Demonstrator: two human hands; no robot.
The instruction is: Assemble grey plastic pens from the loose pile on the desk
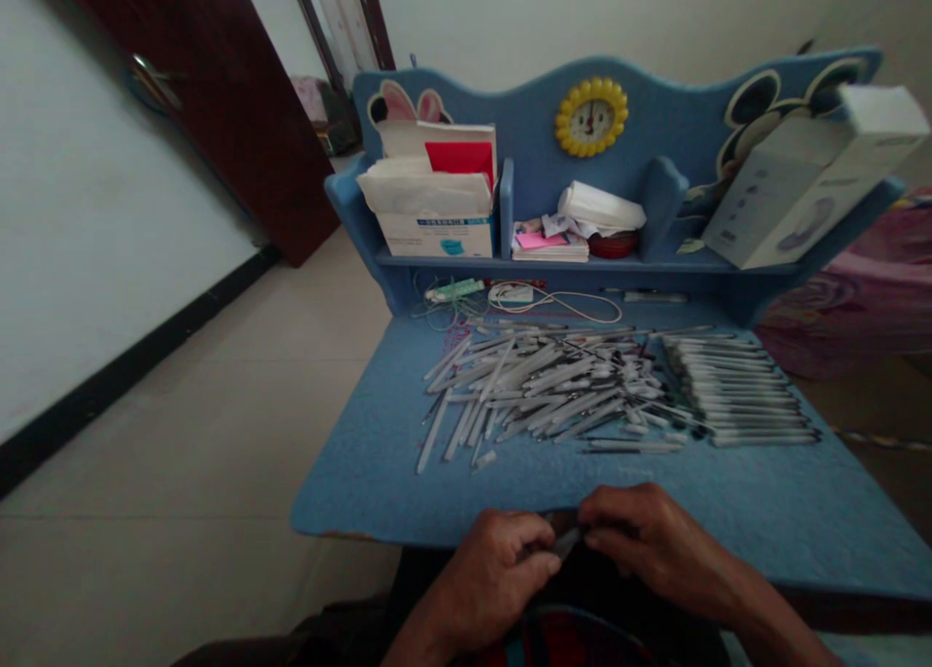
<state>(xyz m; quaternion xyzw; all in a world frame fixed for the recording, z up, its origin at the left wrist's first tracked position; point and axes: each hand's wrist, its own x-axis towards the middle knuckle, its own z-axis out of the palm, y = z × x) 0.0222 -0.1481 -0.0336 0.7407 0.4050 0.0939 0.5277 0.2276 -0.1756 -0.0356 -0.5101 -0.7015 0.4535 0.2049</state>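
Observation:
At the desk's front edge, my left hand (502, 562) is closed around a translucent white pen (566, 543), most of it hidden by the fingers. My right hand (648, 536) pinches the dark end of the same pen, so the two hands almost meet. Beyond them lies a loose heap of pens and pen parts (539, 381), white barrels mixed with thin dark refills and small caps. To the right of the heap, a neat row of pens (749, 390) lies side by side with dark tips.
The blue desk (364, 463) has a raised shelf at the back. On it stand a mask box (437, 235), booklets (549, 250), a yellow flower clock (591, 118) and a tilted white box (801, 191). A white cord (582, 313) lies below. A dark red door (218, 94) is at left.

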